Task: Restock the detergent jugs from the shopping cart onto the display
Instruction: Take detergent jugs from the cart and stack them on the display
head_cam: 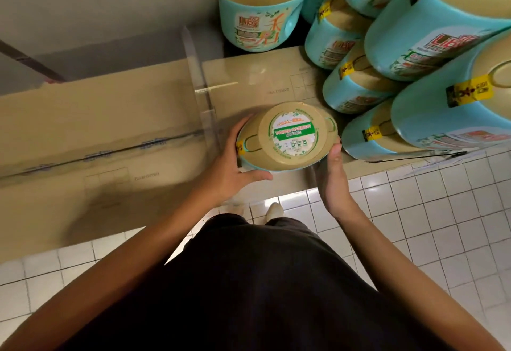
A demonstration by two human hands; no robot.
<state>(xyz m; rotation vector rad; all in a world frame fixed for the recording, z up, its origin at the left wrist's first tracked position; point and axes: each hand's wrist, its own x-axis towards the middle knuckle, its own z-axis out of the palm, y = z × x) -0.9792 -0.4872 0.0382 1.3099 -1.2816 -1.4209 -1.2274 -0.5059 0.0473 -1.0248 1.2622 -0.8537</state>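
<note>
I look straight down on a teal detergent jug [287, 135] with a tan top and a round green-and-white label. It stands upright near the front edge of the cardboard-box display [257, 79]. My left hand [235, 168] grips its left side, thumb curled along the lower front rim. My right hand [334, 182] holds its right side with the thumb on the rim; its fingers are hidden behind the jug. The shopping cart is out of view.
Several identical jugs [431, 35] are piled close on the right, and one more [262, 10] stands at the back. A clear plastic divider [199, 74] rises just left of the held jug. White tiled floor [442, 226] and my shoe [273, 209] lie below.
</note>
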